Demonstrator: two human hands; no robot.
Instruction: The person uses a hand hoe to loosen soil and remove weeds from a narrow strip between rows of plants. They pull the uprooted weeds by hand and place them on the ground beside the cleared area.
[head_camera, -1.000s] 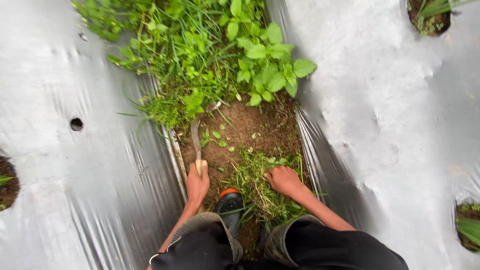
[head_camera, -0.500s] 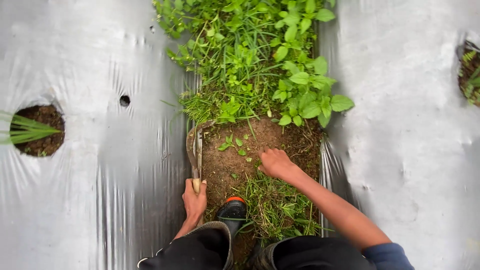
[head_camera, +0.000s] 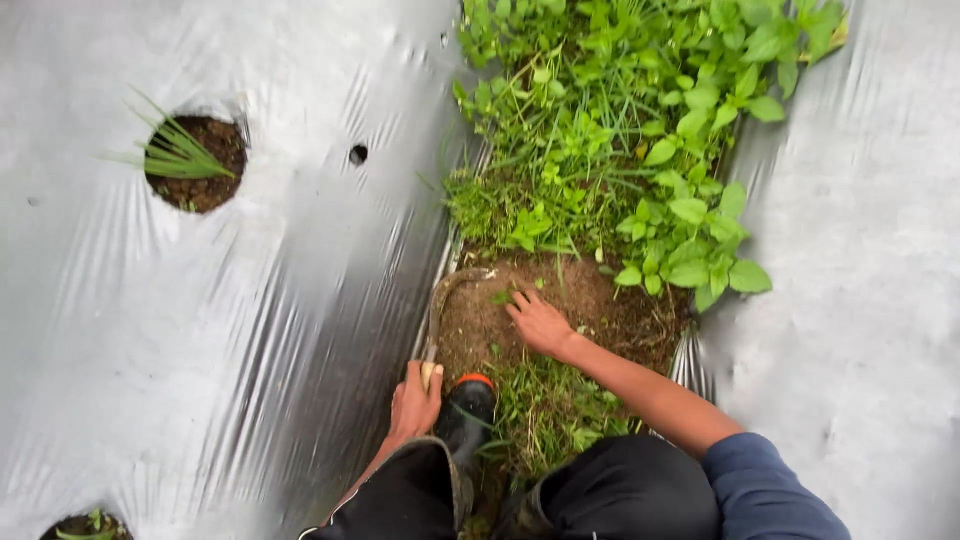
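Since the frame half a second earlier, the right hand (head_camera: 540, 322) had slid forward over the bare brown soil (head_camera: 590, 300) to the edge of the uncut weeds, and the view had swung so the furrow sat further right. That reach suggested the cleared patch was being extended toward the standing green growth.

In the head view, the left hand (head_camera: 415, 403) was clenched around the pale wooden handle of a curved, rust-dark metal sickle (head_camera: 440, 305), whose blade arced along the left rim of the furrow beside the silver plastic mulch sheet (head_camera: 250, 300), its tip hooking toward the weeds. The right hand lay with fingers spread and loose on the soil, touching small green leaves, gripping nothing clearly. A pile of cut grass (head_camera: 550, 410) lay behind it, next to a black rubber boot with an orange band (head_camera: 468, 410). Broad-leaved green weeds (head_camera: 640, 150) filled the furrow ahead.
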